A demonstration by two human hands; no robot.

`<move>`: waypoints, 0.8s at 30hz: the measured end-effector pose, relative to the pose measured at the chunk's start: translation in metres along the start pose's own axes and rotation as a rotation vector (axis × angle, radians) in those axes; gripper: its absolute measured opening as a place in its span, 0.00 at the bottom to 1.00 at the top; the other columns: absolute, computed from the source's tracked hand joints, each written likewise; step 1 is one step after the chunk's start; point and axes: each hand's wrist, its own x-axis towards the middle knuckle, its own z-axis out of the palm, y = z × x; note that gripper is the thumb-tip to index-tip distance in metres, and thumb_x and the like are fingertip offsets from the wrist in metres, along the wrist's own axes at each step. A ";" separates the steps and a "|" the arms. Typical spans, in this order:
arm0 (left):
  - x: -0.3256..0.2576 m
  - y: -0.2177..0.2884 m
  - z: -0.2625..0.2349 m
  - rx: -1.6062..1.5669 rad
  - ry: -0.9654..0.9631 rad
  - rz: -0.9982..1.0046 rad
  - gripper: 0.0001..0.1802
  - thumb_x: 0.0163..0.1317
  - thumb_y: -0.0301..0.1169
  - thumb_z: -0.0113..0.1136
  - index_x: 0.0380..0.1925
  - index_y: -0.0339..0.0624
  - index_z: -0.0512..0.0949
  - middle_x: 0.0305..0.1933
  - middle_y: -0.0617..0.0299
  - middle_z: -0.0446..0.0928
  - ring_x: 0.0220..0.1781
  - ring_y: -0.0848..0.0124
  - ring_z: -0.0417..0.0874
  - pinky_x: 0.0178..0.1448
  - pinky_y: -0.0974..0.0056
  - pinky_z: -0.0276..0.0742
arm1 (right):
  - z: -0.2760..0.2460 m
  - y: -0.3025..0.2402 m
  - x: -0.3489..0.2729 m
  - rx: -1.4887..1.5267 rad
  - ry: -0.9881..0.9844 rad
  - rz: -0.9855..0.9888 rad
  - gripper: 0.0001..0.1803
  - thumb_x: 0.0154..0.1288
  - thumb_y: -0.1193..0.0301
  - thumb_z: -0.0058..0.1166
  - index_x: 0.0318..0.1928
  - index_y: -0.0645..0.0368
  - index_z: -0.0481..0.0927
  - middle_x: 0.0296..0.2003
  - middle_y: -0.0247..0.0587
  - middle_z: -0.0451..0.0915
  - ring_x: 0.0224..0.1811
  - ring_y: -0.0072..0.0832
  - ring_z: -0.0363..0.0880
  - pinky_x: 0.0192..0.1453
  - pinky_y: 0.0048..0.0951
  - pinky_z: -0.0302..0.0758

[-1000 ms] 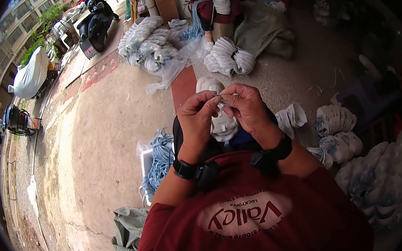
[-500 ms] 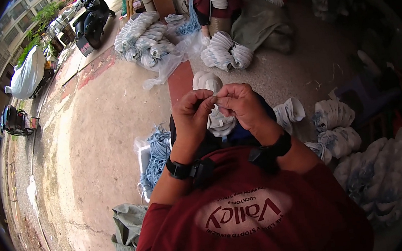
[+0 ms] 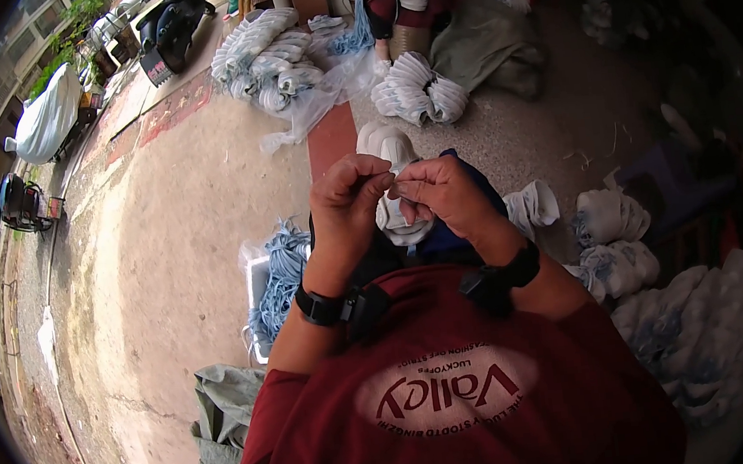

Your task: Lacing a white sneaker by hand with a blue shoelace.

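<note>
Shoe upper (image 3: 386,146) lies at my lap, partly hidden behind my hands. My left hand (image 3: 344,202) and right hand (image 3: 451,195) meet, fingertips pinched; what they grip, I can't tell.

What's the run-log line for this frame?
left hand: fingertips pinched; right hand: fingertips pinched, at left's; between tips: too small to tell; below: white shoe; left side: blue cords in white container
</note>
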 end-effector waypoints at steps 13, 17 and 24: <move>0.003 0.003 -0.015 0.005 -0.147 -0.002 0.04 0.52 0.16 0.59 0.27 0.34 0.77 0.27 0.62 0.75 0.29 0.77 0.75 0.33 0.73 0.71 | 0.002 -0.002 -0.001 -0.089 -0.122 -0.036 0.08 0.60 0.76 0.50 0.25 0.64 0.77 0.16 0.34 0.76 0.15 0.12 0.66 0.18 0.15 0.60; -0.003 -0.017 -0.011 0.138 -0.046 -0.011 0.04 0.53 0.19 0.60 0.30 0.35 0.76 0.27 0.64 0.76 0.29 0.77 0.76 0.33 0.72 0.72 | -0.014 0.000 0.010 -0.211 -0.120 -0.061 0.08 0.61 0.75 0.50 0.25 0.64 0.76 0.16 0.33 0.75 0.15 0.12 0.65 0.19 0.14 0.60; -0.028 -0.122 0.011 0.880 -0.806 0.495 0.21 0.51 0.35 0.58 0.47 0.45 0.73 0.54 0.59 0.72 0.58 0.60 0.70 0.58 0.58 0.66 | -0.024 -0.065 0.059 -0.201 0.100 -0.251 0.08 0.63 0.75 0.48 0.27 0.63 0.75 0.17 0.31 0.71 0.16 0.12 0.60 0.21 0.14 0.57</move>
